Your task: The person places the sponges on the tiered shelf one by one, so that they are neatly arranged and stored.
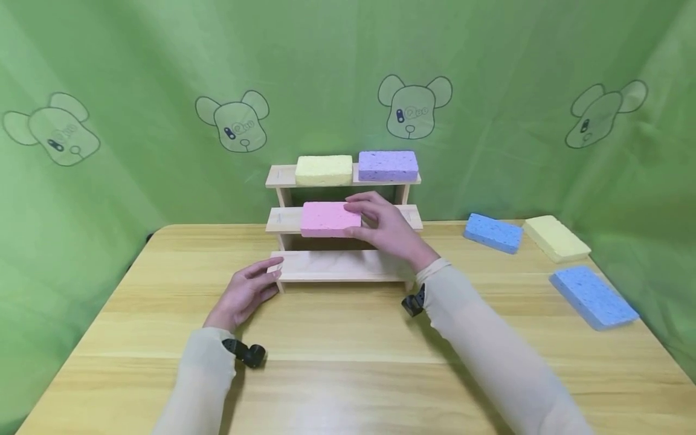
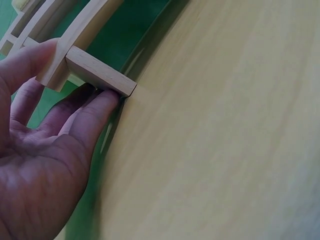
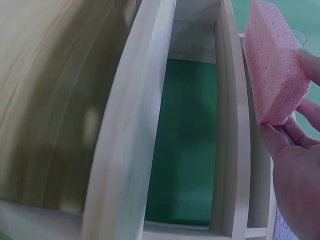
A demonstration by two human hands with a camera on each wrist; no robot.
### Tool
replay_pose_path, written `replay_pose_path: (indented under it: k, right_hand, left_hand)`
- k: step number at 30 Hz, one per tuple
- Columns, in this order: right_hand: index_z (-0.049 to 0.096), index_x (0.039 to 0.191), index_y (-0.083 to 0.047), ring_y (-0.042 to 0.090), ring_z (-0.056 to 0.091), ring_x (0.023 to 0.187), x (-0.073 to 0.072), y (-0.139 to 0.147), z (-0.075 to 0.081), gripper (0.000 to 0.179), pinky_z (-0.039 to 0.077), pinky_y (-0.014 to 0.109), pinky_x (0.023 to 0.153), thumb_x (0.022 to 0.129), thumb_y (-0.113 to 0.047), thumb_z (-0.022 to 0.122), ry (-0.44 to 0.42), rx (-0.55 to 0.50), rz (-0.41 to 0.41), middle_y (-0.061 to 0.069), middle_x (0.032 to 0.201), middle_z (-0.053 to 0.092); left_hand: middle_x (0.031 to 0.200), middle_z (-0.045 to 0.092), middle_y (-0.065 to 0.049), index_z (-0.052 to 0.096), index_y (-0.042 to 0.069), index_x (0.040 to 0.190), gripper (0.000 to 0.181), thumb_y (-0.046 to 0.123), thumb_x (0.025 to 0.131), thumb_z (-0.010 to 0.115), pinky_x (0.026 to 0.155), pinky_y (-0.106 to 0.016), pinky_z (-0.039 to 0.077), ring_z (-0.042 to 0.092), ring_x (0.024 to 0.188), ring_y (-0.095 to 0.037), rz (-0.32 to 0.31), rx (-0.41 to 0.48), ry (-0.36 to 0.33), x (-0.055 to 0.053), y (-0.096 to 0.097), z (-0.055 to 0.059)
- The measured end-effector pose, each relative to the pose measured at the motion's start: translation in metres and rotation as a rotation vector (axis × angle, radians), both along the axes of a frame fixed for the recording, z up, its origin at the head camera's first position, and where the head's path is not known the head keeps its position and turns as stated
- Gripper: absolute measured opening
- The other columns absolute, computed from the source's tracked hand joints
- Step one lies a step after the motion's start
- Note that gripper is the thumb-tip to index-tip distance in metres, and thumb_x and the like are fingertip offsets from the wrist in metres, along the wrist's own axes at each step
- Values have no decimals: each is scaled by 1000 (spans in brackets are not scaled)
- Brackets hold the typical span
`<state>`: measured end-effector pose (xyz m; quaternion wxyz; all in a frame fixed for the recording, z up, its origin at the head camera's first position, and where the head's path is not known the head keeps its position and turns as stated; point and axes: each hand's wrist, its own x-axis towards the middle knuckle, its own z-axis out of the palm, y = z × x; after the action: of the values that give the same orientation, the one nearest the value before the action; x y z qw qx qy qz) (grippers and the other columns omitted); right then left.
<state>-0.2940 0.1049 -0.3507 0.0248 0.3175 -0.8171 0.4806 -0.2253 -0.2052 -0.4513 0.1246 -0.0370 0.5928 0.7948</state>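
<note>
In the head view a pink sponge (image 1: 326,219) is at the middle tier of a three-step wooden rack (image 1: 342,266). My right hand (image 1: 386,229) grips its right end between thumb and fingers; the right wrist view shows the pink sponge (image 3: 272,65) tilted in that view. Whether it touches the tier I cannot tell. At the rack's lower left end is my left hand (image 1: 247,293). Its thumb and fingers hold the end of the bottom step and its leg (image 2: 97,70). On the top tier sit a yellow sponge (image 1: 324,170) and a purple sponge (image 1: 388,165).
To the right on the wooden table (image 1: 337,344) lie a blue sponge (image 1: 493,233), another yellow sponge (image 1: 556,238) and a second blue sponge (image 1: 594,297) near the right edge. Behind the rack hangs a green curtain (image 1: 326,72) with bear-head prints.
</note>
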Motion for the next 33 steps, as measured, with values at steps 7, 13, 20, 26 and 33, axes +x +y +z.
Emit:
replay_pose_path:
  k: [7, 13, 20, 26, 33]
  right_hand:
    - [57, 134, -1, 21, 45, 130, -4, -7, -6, 52, 33, 34, 113, 88, -20, 75, -9, 33, 2, 4, 142, 47]
    - [56, 137, -4, 20, 43, 131, -6, -11, -8, 55, 31, 36, 114, 89, -24, 74, 10, 85, -51, 0, 142, 47]
    - [55, 138, -5, 18, 41, 132, -8, -16, -9, 54, 29, 30, 114, 90, -23, 73, -13, 89, -69, 0, 142, 47]
    - [54, 139, -6, 19, 41, 133, -11, -18, -9, 54, 29, 32, 115, 90, -23, 72, -35, 98, -91, -1, 144, 45]
    - [58, 134, -4, 21, 45, 130, -12, -17, -10, 52, 31, 28, 113, 88, -22, 75, -31, 73, -90, 2, 141, 46]
  left_hand:
    - [160, 20, -9, 49, -2, 140, 49, 2, 93, 64, 103, -39, 46, 55, 120, -26, 2, -6, 2, -1, 1, -2]
    - [160, 20, -9, 49, -1, 141, 49, 2, 94, 63, 104, -39, 45, 54, 121, -26, -7, -7, -2, -1, 2, -2]
    - [160, 19, -9, 49, -1, 141, 49, 3, 94, 63, 104, -38, 45, 54, 120, -25, -6, -28, 9, -1, 0, -1]
    - [161, 18, -9, 49, -1, 141, 48, 3, 94, 62, 104, -38, 45, 54, 120, -24, -17, -23, 16, -3, 1, 0]
    - [161, 16, -9, 48, -1, 141, 49, 2, 94, 62, 104, -38, 45, 53, 121, -25, -11, -33, 10, -2, 2, -1]
